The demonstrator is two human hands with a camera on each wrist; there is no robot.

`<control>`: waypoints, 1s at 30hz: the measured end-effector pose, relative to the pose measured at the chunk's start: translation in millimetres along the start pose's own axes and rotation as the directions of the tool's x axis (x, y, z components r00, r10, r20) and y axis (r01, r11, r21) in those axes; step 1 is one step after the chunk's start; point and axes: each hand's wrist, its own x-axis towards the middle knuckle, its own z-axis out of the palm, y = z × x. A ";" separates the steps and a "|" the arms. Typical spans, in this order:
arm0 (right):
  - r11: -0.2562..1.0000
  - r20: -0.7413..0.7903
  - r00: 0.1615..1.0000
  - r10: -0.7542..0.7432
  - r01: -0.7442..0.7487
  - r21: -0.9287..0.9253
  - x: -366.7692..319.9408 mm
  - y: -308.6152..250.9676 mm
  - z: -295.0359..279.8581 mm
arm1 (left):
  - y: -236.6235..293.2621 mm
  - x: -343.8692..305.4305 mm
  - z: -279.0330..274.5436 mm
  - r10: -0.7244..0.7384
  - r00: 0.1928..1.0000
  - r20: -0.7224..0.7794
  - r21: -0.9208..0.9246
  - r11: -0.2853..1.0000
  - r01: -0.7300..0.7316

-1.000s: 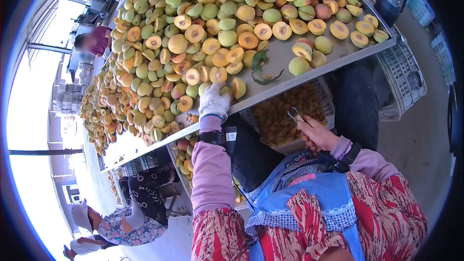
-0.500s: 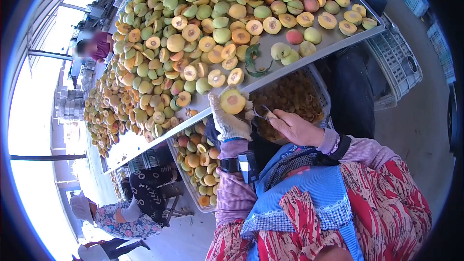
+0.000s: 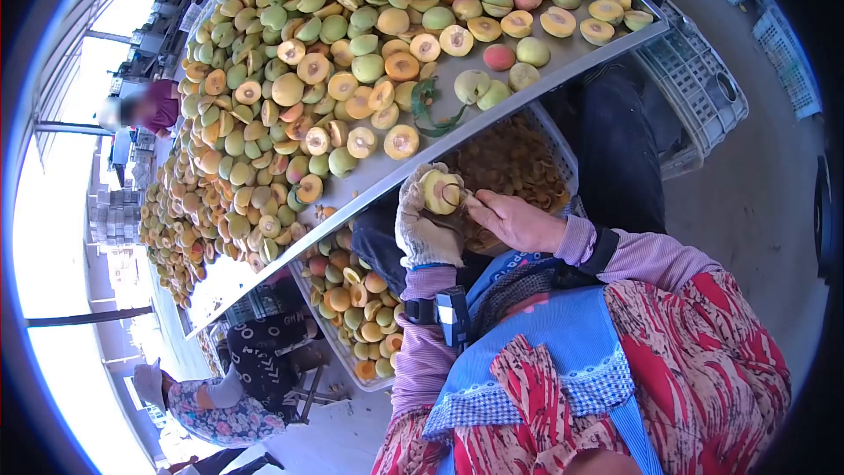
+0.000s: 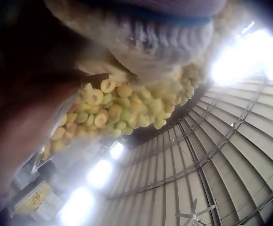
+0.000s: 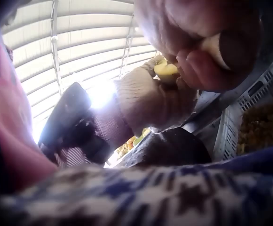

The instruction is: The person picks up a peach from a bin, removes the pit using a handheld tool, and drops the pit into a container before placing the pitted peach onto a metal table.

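My left hand (image 3: 428,233), in a white knitted glove, holds a peach half (image 3: 439,192) just off the table's near edge, cut face up. Bare fingers of my right hand (image 3: 525,220) grip a pitting tool with a thin metal loop (image 3: 454,186), which lies at the middle of that cut face. The tool's pale wooden handle (image 5: 216,51) sticks out of the right fist in the right wrist view. There the yellow fruit (image 5: 167,70) shows between both hands. In the left wrist view the glove (image 4: 150,44) is close and blurred, and the held fruit is mostly hidden.
A metal table (image 3: 360,178) is heaped with halved peaches; a leafy sprig (image 3: 425,105) lies near its edge. Below stands a crate (image 3: 563,145) of brown scraps. Another crate (image 3: 330,334) holds peach halves. A grey crate (image 3: 703,88) is at right. A person (image 3: 220,409) sits at lower left.
My left hand has taken a peach half from the table and brought it back over the edge. My right hand has moved left, bringing the tool's loop onto the fruit.
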 end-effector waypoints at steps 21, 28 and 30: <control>0.982 -0.017 0.991 -0.136 0.137 0.130 24.0 2.6 12.1 | -23.3 19.6 1.0 0.383 0.913 -0.141 0.215 0.912 -0.350; 0.818 0.365 0.906 0.216 -0.372 0.438 21.4 -28.3 -3.3 | -18.9 19.6 -3.1 0.478 0.877 0.045 0.249 0.845 -0.473; 0.825 0.367 0.898 0.244 -0.391 0.409 30.2 -24.2 -8.1 | -17.8 23.1 3.5 0.487 0.871 0.066 0.258 0.835 -0.486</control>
